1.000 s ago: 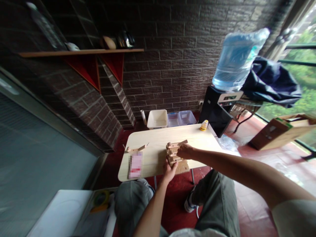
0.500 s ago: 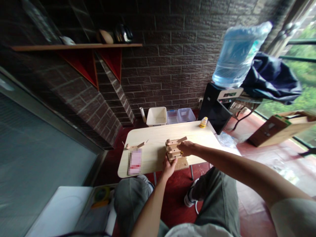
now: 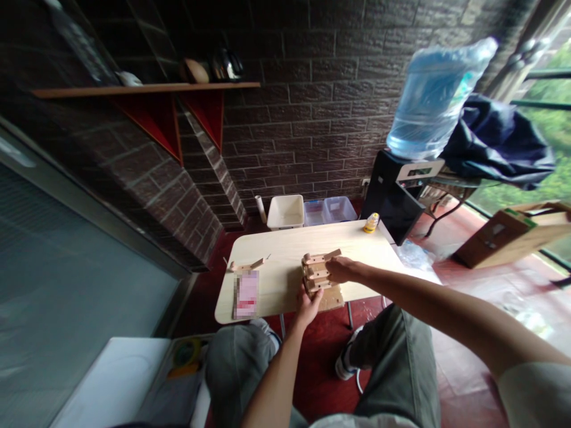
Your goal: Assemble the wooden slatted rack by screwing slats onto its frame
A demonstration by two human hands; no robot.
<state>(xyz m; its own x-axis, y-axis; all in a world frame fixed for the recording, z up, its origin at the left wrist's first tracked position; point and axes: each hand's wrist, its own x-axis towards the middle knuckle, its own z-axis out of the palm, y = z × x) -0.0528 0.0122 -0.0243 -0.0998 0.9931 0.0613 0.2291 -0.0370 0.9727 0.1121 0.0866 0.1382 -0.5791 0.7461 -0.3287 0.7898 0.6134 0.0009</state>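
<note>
Here, the left hand's (image 3: 307, 308) fingers are bent around the near left corner of the wooden frame (image 3: 317, 275), with the thumb on top, so the grip is closed on it. The right hand's (image 3: 341, 269) fingers are curled in against the frame's right side; they look nearly closed, but their tips are hidden and I cannot tell what they pinch. The frame, with 3 light rails showing, is at the near edge of the bench (image 3: 279, 255), right of its middle. A brown board (image 3: 333, 297) lies under the frame's near side, at the bench's near edge.

Toward the bench's left end is a wooden piece (image 3: 246, 266) with a thin rod rising at its right; just nearer than it lies a pink item (image 3: 246, 297), its face blurred. A yellow bottle (image 3: 372, 223) stands at the bench's far right corner. Beyond the bench's far edge sit 1 cream bin (image 3: 285, 212) and 2 clear bins (image 3: 339, 209). Past the bench's right end are a black dispenser (image 3: 387, 193) bearing a blue jug (image 3: 430, 107) and, farther right, a carton (image 3: 497, 236).
</note>
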